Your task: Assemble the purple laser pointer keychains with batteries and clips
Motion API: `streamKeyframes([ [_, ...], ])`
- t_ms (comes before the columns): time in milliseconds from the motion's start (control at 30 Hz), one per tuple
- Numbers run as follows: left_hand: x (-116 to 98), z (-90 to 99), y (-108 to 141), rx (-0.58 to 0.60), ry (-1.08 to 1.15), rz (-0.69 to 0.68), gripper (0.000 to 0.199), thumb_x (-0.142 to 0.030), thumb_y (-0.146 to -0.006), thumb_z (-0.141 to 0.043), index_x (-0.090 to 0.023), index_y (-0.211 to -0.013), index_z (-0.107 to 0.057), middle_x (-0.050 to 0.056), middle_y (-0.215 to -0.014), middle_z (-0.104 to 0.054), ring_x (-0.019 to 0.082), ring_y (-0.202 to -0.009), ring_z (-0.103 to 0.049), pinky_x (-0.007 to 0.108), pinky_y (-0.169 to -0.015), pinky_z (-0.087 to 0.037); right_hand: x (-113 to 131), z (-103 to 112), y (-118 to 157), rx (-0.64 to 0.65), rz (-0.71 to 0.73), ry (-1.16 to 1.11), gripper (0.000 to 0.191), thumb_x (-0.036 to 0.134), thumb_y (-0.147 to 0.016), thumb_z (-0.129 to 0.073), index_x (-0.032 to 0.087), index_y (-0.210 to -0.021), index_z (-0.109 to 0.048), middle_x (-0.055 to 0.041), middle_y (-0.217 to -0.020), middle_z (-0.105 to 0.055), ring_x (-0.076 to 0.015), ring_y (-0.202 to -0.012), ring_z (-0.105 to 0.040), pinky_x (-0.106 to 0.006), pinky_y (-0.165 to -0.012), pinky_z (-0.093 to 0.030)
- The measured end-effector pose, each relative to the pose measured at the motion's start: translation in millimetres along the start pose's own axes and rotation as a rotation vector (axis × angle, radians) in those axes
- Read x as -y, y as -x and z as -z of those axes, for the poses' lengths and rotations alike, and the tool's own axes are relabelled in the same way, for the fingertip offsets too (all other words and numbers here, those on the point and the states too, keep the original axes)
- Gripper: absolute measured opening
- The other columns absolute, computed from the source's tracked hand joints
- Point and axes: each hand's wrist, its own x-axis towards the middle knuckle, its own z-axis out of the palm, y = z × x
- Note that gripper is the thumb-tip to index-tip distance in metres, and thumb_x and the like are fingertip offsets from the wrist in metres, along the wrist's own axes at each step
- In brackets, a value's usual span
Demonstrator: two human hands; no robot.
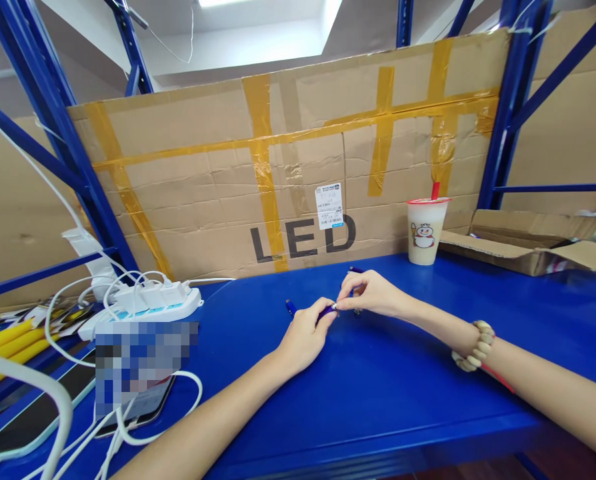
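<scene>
Over the middle of the blue tabletop, my left hand (305, 337) is closed around a slim dark blue pen (327, 311), with most of it hidden by the fingers. My right hand (371, 293) pinches the pen's light-coloured end (335, 306) between thumb and forefinger; whether a small separate part is in that pinch, I cannot tell. A dark blue pen-like piece (291, 307) shows just left of my left hand. Another dark blue piece (356, 270) pokes out behind my right hand. Small bits by the right fingertips are too small to name.
A lidded drink cup (427, 233) with a red straw stands at the back right, beside an open cardboard box (523, 250). Leftward lie a white power strip (148, 303), phones (33, 413) and looping white cables (198, 393). A large cardboard panel (203, 200) walls the back.
</scene>
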Motion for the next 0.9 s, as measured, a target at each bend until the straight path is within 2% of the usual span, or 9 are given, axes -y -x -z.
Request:
streamKeyframes([
  [100,1,0.2,2,0.072,-0.058,-0.006,0.019,-0.029,-0.087,-0.037,-0.021,-0.091,-0.053,-0.001,-0.071,-0.058,0.014,-0.069,-0.053,0.024,-0.064,-0.039,-8,1,1,0.094,-0.047,-0.027,0.030,0.046,-0.060,-0.070,0.016,-0.064,-0.069,-0.0010,-0.066,-0.060,-0.0080,-0.053,-0.049,-0.021,-0.047,-0.041],
  [233,3,0.5,3,0.117,-0.104,-0.015,0.018,-0.029,-0.088,-0.034,-0.022,-0.098,-0.047,0.002,-0.086,-0.060,0.017,-0.079,-0.055,0.028,-0.069,-0.040,-9,0,1,0.105,-0.065,-0.050,0.029,0.045,-0.058,-0.071,0.016,-0.063,-0.069,0.0002,-0.062,-0.058,-0.0072,-0.051,-0.047,-0.020,-0.045,-0.039],
  [300,4,0.5,4,0.113,-0.096,-0.022,0.017,-0.029,-0.089,-0.032,-0.021,-0.098,-0.044,0.003,-0.088,-0.059,0.017,-0.077,-0.055,0.029,-0.069,-0.040,-8,0,2,0.100,-0.071,-0.059,0.029,0.044,-0.058,-0.071,0.016,-0.062,-0.069,0.0003,-0.062,-0.058,-0.0070,-0.050,-0.047,-0.021,-0.045,-0.039],
  [433,3,0.8,4,0.107,-0.085,-0.011,0.014,-0.028,-0.088,-0.032,-0.021,-0.092,-0.043,0.002,-0.080,-0.058,0.016,-0.071,-0.053,0.028,-0.066,-0.039,-6,-2,3,0.116,-0.077,-0.084,0.029,0.044,-0.058,-0.071,0.016,-0.062,-0.069,0.0005,-0.063,-0.059,-0.0065,-0.049,-0.046,-0.021,-0.045,-0.039],
  [633,1,1.8,4,0.099,-0.065,-0.031,0.009,-0.023,-0.087,-0.035,-0.021,-0.087,-0.043,0.002,-0.088,-0.062,0.015,-0.077,-0.056,0.027,-0.069,-0.040,-1,-5,6,0.131,-0.086,-0.086,0.032,0.049,-0.058,-0.069,0.017,-0.061,-0.069,0.0002,-0.061,-0.057,-0.0066,-0.049,-0.045,-0.021,-0.045,-0.039],
  [900,4,-0.5,4,0.008,-0.115,-0.037,0.005,-0.022,-0.086,-0.038,-0.022,-0.083,-0.041,0.003,-0.093,-0.063,0.016,-0.082,-0.059,0.027,-0.070,-0.041,4,-3,6,0.137,-0.101,-0.093,0.027,0.045,-0.060,-0.070,0.019,-0.065,-0.071,0.0014,-0.061,-0.054,-0.0062,-0.049,-0.044,-0.021,-0.045,-0.037],
])
